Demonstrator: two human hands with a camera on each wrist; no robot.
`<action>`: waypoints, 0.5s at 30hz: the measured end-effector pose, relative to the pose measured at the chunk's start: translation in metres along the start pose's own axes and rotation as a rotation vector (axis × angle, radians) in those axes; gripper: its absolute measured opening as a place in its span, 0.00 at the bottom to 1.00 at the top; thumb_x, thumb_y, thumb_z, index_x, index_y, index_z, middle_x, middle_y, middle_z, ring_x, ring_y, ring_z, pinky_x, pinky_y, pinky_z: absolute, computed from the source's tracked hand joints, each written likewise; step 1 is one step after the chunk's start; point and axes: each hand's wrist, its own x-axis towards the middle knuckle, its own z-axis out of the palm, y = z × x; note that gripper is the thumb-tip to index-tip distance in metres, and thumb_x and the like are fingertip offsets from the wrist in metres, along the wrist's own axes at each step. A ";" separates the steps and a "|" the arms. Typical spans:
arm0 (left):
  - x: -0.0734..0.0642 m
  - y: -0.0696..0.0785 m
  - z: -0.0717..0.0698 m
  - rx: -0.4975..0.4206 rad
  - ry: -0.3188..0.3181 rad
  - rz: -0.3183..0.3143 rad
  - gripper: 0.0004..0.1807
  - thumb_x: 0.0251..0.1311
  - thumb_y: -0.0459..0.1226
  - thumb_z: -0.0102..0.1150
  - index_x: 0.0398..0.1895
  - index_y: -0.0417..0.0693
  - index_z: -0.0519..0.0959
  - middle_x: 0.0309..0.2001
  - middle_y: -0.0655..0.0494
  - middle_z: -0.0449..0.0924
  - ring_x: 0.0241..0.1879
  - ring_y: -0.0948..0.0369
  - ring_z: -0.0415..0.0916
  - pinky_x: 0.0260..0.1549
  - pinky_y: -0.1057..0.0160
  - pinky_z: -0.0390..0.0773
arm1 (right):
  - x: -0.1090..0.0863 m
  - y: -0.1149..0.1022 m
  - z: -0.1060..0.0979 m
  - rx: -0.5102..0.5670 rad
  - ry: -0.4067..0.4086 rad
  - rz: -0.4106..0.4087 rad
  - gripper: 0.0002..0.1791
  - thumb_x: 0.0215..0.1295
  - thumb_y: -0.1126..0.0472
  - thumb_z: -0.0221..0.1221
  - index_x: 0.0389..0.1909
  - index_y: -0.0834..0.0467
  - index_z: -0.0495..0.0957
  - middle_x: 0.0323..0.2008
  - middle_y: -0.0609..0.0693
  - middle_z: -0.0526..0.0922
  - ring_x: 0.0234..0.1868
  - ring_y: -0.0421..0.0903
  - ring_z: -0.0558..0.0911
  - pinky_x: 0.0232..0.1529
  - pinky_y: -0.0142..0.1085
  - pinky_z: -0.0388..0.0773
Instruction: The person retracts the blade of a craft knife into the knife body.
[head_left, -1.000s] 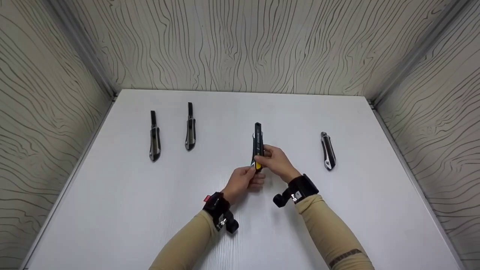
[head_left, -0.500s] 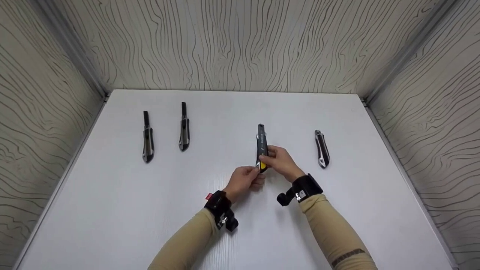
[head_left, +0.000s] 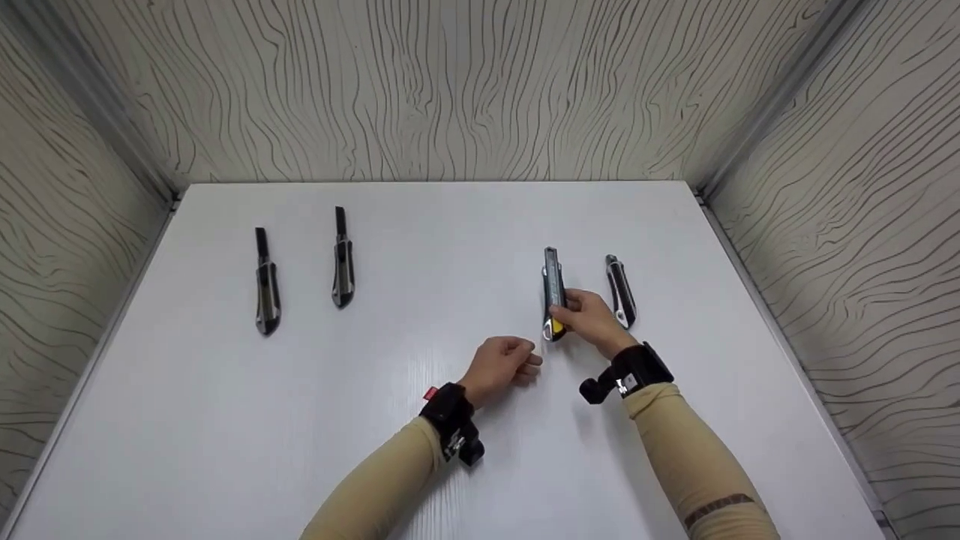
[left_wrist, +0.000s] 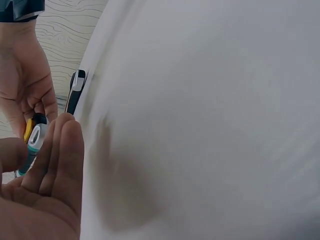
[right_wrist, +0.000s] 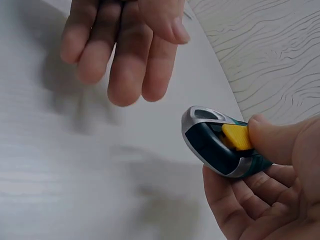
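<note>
My right hand (head_left: 595, 319) holds a utility knife (head_left: 553, 289) with a yellow slider, its thumb lying by the slider in the right wrist view. The knife (right_wrist: 212, 145) has a dark green body with silver trim, and its looped butt end faces my left hand. Just left of the knife, my left hand (head_left: 499, 367) hovers with fingers loosely bent and nothing between them. In the left wrist view, its fingers (left_wrist: 70, 165) stand apart from the knife. Beyond my right hand lies another utility knife (head_left: 621, 292), its lower end close behind that hand.
On the left of the white table (head_left: 420, 450) lie two utility knives, one far left (head_left: 267, 296) and one nearer the middle (head_left: 343, 270). Both have dark blades extended away from me. Patterned walls (head_left: 450, 90) bound the table at the back and sides.
My left hand has let go of the knife's butt end. My right hand has carried the knife to the right, closer to the knife lying there. The head view has turned slightly.
</note>
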 end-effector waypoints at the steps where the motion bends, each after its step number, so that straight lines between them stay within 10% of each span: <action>1: 0.000 -0.001 0.001 0.000 -0.003 0.002 0.18 0.72 0.38 0.48 0.51 0.30 0.77 0.44 0.37 0.85 0.40 0.50 0.86 0.41 0.57 0.86 | 0.001 0.001 -0.003 -0.002 0.004 0.007 0.29 0.71 0.63 0.54 0.68 0.72 0.61 0.58 0.68 0.76 0.45 0.41 0.80 0.45 0.29 0.78; 15: -0.001 -0.005 -0.005 0.009 0.018 -0.002 0.18 0.72 0.39 0.49 0.51 0.31 0.78 0.42 0.41 0.86 0.37 0.54 0.86 0.41 0.55 0.85 | 0.007 0.008 -0.031 -0.332 0.119 0.126 0.31 0.71 0.55 0.55 0.67 0.69 0.63 0.55 0.65 0.78 0.48 0.51 0.79 0.46 0.36 0.76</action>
